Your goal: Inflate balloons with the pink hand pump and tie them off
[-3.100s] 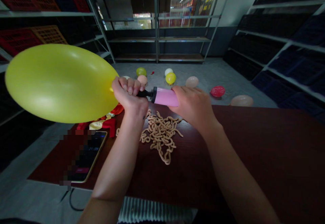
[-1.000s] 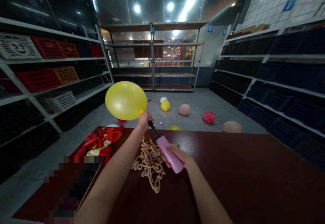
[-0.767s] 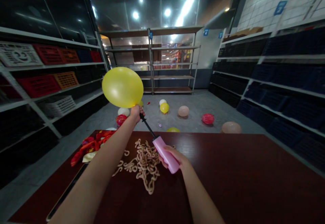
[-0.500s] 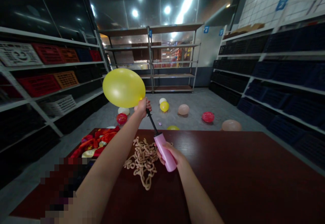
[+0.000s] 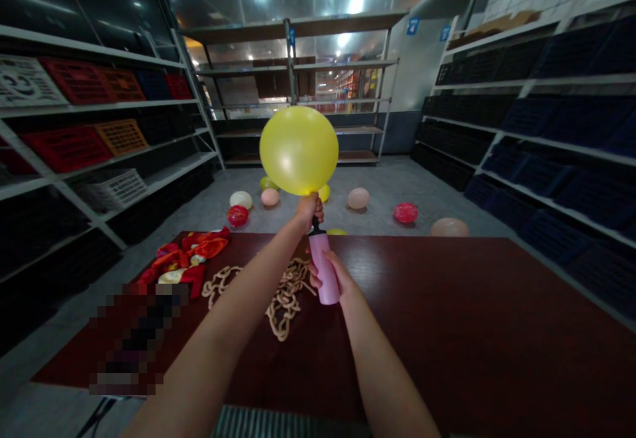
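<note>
My left hand [image 5: 310,212] grips one pump [image 5: 325,280] up top, right hand [image 5: 343,281] lower; one yellow balloon [image 5: 299,151] above; two red balloons [image 5: 238,216] on floor [image 5: 377,176]

We log the balloon [image 5: 299,150], mid-frame, as thin stretched rubber by its look, smooth and glossy. The pump [image 5: 324,269] below: smooth plastic, soft sheen. Table [image 5: 437,305], lower right: wood-look top, polished, catching a pale streak. Tan strands [image 5: 291,282], lower centre: matt; we can't tell the material. Cloth [image 5: 189,259], lower left: satiny. Crates [image 5: 67,148], left edge: latticed plastic. Rack [image 5: 289,67], upper centre: metal uprights. Floor [image 5: 199,206]: concrete-like, mostly matt.
</note>
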Tool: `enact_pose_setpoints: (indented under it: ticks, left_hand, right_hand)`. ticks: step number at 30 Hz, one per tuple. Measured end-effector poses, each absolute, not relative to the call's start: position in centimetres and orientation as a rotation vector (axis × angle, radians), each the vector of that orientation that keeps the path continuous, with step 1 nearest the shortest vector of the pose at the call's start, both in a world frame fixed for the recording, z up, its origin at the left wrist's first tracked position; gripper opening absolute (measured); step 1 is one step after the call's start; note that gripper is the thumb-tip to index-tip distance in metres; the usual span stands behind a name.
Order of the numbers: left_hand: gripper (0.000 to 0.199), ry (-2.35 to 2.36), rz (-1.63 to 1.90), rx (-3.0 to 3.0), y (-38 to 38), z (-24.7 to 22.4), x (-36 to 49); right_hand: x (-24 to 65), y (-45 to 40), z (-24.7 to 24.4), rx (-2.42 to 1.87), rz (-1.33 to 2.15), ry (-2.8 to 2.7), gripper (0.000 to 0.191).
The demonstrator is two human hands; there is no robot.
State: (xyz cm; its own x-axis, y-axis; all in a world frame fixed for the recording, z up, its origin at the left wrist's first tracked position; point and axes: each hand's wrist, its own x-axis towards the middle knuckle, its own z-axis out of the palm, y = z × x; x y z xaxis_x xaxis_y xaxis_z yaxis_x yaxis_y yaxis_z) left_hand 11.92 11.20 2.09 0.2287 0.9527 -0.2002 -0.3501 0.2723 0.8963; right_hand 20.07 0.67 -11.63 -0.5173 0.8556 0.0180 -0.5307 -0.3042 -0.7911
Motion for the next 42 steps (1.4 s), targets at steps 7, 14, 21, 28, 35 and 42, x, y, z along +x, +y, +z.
enact_pose_setpoints:
  ticks: [7,14,21,28,35,42]
  left_hand:
    - [0.035,0.888,1.263,0.787,11.1,3.7,8.3]
    - [0.033,0.854,1.623,0.659,9.8,5.4,1.8]
    - [0.032,0.889,1.809,0.514,9.3,8.1,-3.6]
    - [0.037,0.781,1.842,0.612,9.5,9.7,-3.6]
    - [0.047,0.761,1.79,0.687,9.0,7.6,1.0]
    - [0.05,0.771,1.743,0.646,6.8,2.5,6.1]
  right_hand:
    - [19.2,0.4,-8.2,-0.991,1.465,-1.371,0.061]
    - [17.7,-0.7,-6.4,-1.673,0.198,-1.871,0.051]
    - [17.5,-0.3,-8.2,-1.603,-0.071,-1.882,0.043]
    - [17.1,0.0,-9.8,-1.518,-0.052,-1.789,0.045]
    - [16.9,0.3,-10.8,-1.538,-0.072,-1.708,0.046]
    - [16.8,0.2,-10.7,-1.561,-0.214,-1.682,0.047]
